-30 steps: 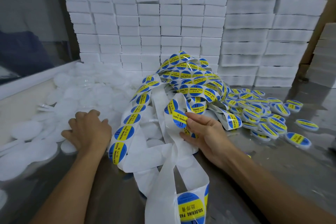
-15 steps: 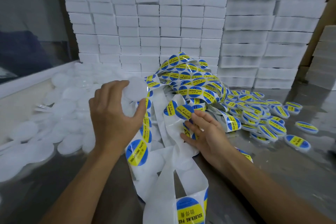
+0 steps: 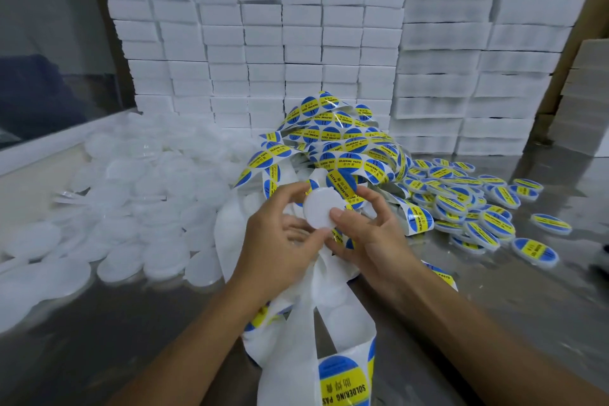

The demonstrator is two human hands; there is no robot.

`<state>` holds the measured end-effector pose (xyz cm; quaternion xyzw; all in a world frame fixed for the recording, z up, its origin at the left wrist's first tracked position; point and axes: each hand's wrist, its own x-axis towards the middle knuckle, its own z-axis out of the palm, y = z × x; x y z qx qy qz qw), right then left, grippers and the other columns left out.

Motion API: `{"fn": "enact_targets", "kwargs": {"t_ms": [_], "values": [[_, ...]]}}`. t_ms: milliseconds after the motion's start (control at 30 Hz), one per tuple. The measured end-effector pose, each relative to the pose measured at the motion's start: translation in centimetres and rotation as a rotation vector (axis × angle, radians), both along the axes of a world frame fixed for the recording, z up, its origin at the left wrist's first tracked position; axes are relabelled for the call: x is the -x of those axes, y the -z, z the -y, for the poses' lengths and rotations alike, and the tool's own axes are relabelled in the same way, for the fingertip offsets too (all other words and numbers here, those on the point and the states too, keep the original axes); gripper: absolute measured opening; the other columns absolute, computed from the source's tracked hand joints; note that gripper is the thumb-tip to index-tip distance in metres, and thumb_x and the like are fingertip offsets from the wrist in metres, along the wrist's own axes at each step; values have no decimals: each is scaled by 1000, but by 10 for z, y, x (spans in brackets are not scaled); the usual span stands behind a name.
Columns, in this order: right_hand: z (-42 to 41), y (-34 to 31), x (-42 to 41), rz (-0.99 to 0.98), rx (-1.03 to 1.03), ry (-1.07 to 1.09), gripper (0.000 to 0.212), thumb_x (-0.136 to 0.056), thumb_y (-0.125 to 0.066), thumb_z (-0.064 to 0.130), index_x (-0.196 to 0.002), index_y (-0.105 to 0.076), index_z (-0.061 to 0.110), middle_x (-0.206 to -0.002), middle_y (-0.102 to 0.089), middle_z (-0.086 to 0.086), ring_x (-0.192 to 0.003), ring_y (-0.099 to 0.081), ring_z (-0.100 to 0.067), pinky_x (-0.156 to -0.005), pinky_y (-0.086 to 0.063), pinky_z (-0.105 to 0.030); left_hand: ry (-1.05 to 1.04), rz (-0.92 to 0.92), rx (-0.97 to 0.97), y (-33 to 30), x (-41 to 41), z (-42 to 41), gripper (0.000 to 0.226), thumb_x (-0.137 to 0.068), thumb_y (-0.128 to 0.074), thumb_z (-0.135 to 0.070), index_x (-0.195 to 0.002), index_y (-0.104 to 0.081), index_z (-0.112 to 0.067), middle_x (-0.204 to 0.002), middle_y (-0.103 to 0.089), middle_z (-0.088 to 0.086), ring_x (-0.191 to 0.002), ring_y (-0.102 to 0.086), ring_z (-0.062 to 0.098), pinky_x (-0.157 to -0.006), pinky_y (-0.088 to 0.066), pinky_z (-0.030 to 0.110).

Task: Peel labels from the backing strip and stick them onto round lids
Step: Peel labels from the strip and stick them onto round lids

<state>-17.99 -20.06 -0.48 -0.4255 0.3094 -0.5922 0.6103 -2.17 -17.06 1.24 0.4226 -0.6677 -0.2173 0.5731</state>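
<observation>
Both forearms extend forward and converge at centre. Left hand (image 3: 280,241): fingers curled, thumb and fingertips pinching a white lid (image 3: 321,209). Right hand (image 3: 369,234): fingers curled, thumb pressed to the lid's near edge.

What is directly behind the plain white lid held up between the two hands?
Behind the white lid a blue-and-yellow label on the backing strip shows above its rim. The left hand and right hand pinch its edges; whatever lies straight behind is covered.
</observation>
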Motion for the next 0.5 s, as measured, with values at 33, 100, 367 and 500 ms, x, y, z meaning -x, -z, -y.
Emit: {"fn": "enact_targets", "kwargs": {"t_ms": [33, 100, 367, 500], "values": [[0, -1, 0, 3, -3, 6, 65, -57, -93, 14, -110, -61, 34, -112, -68, -20, -94, -70, -26, -94, -54, -55, 65, -195, -154, -1, 2, 1, 39, -80, -76, -3, -111, -61, -20, -98, -69, -4, -71, -73, 16, -60, -56, 21], [-1, -2, 0, -3, -4, 15, 61, -59, -89, 16, -111, -61, 33, -109, -67, -19, -93, -71, -25, -92, -55, -54, 114, -410, -331, -1, 0, 6, 21, -86, -68, 0, -103, -63, -10, -82, -75, 7, -67, -74, 25, -57, -56, 23], [3, -2, 1, 89, -134, 122, 13, -85, -75, 13, -86, -74, 26, -111, -68, -8, -110, -63, -23, -80, -59, -53, 67, -742, -556, -1, -5, 11, 9, -81, -73, -1, -88, -69, -5, -73, -75, 8, -68, -74, 22, -58, -57, 22], [5, -5, 7, 130, -167, 120, 9, -83, -77, 14, -76, -79, 20, -86, -74, -1, -99, -64, -20, -78, -59, -55, 100, -801, -600, 0, -9, 9, 11, -80, -72, 3, -89, -69, -3, -76, -75, 11, -72, -74, 24, -59, -57, 21]]}}
